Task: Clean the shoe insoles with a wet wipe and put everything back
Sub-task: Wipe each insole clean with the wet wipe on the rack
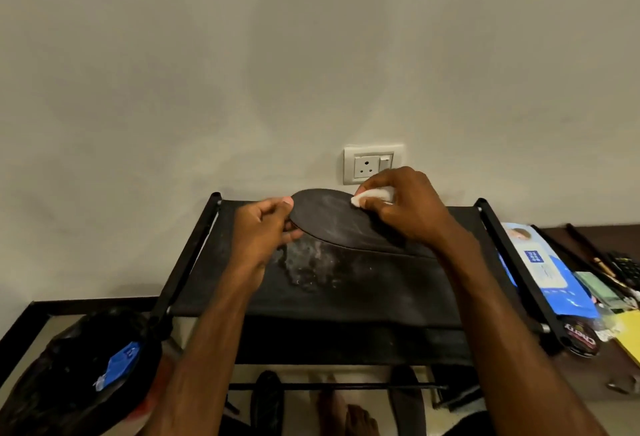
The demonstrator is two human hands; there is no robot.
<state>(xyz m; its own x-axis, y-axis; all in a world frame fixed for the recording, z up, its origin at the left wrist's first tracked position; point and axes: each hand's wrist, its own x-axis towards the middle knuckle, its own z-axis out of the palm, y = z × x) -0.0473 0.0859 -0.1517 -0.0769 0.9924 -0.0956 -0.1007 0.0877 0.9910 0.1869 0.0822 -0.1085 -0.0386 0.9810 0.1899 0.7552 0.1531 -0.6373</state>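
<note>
while the left hand [266,227] pinches the insole [332,224] by its left edge over the rack [346,297] top, the right hand [405,210] grips the wipe [372,197] against its far edge. long axis runs far-left to near-right, under the right hand. next stroke probably pulls toward the right wrist.

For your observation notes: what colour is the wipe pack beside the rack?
Blue and white plastic wipe pack, clearest in the head view.
</note>
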